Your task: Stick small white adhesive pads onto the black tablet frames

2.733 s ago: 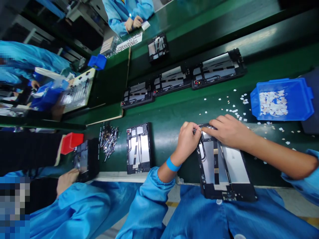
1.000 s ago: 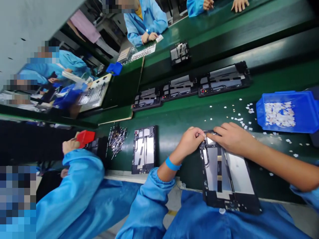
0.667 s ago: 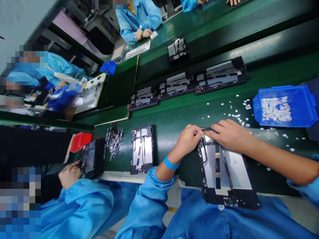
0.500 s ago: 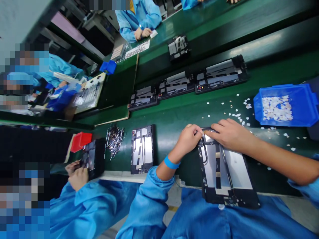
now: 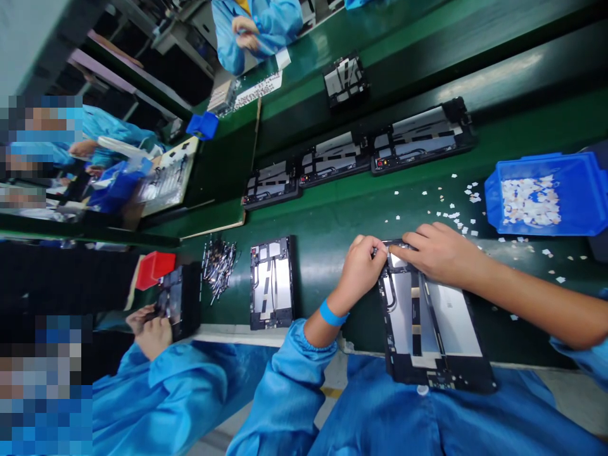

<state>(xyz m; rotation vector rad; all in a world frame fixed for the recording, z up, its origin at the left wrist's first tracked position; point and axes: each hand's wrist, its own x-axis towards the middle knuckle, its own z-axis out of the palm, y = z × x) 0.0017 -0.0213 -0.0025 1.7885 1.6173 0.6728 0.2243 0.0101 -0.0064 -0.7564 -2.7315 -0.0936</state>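
An opened tablet (image 5: 453, 323), black-framed with silver battery plates and dark ribbon cables, lies in front of me with its near end over the table edge. My left hand (image 5: 363, 266), a blue band on its wrist, is closed in a pinch at the tablet's top left corner. Whatever sits between those fingertips is too small to make out. My right hand (image 5: 439, 252) lies across the top edge of the tablet, gripping it, with the index finger reaching to the same corner. Its thumb is hidden.
A blue bin (image 5: 572, 206) of small white pieces stands at right, with loose pieces (image 5: 458, 215) scattered beside it. Another opened tablet (image 5: 270, 282) lies left, near a pile of thin dark strips (image 5: 218, 266). More tablets (image 5: 332, 158) line the back. A co-worker's hands (image 5: 154, 332) hold a tablet.
My hands stay at the tablet's top corner with barely any shift. The person across the table has raised their hands off the white paper. The view has moved slightly.
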